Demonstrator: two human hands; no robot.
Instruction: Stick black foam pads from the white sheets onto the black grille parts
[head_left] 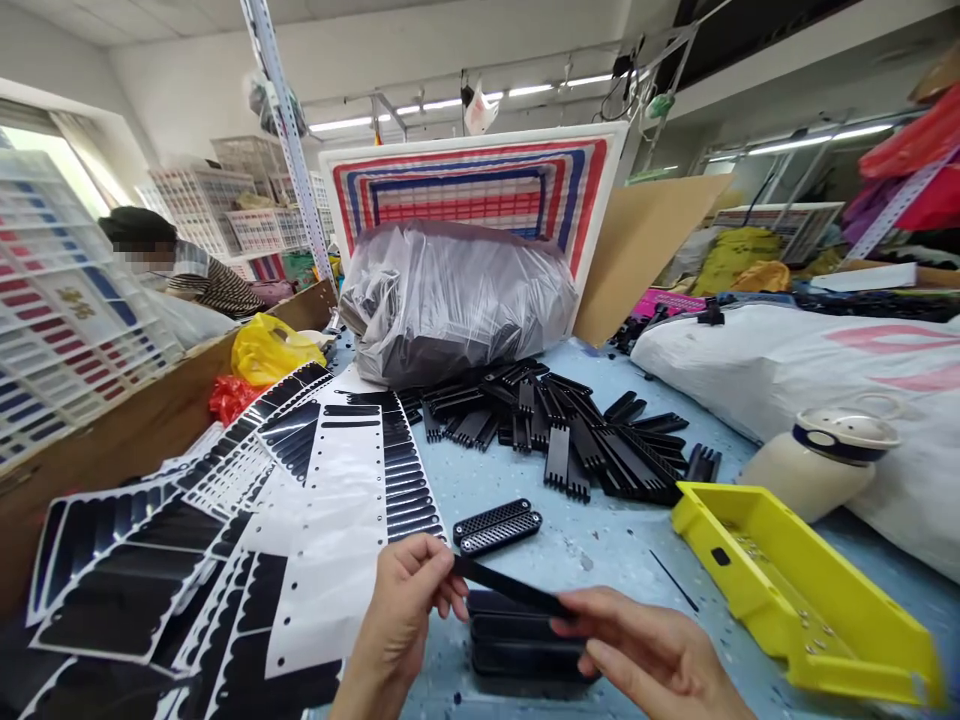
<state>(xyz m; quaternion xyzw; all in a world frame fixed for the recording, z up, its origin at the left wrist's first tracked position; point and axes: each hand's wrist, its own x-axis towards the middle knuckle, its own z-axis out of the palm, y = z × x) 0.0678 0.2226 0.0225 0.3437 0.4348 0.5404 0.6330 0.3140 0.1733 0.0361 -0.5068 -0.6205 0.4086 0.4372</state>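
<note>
A thin black adhesive strip (pixel 506 581) is stretched between my two hands. My left hand (pixel 405 600) pinches its left end between thumb and forefinger, and my right hand (pixel 649 640) grips the right end. Just beneath the strip, several long black rounded pieces (pixel 525 658) lie side by side on the blue table, partly covered by my right fingers. Beyond my left hand lie two black pieces with a patterned top (pixel 498 527). Sheets of black stickers on white backing (pixel 341 540) spread out to the left, some of them peeled bare.
Behind is a heap of black slotted parts (pixel 559 425) before a filled plastic bag (pixel 457 300). At right stand a yellow bin (pixel 870 625) with small metal bits, a cream bottle (pixel 795 470) and a white sack (pixel 810 350). A person (pixel 217 270) is at far left.
</note>
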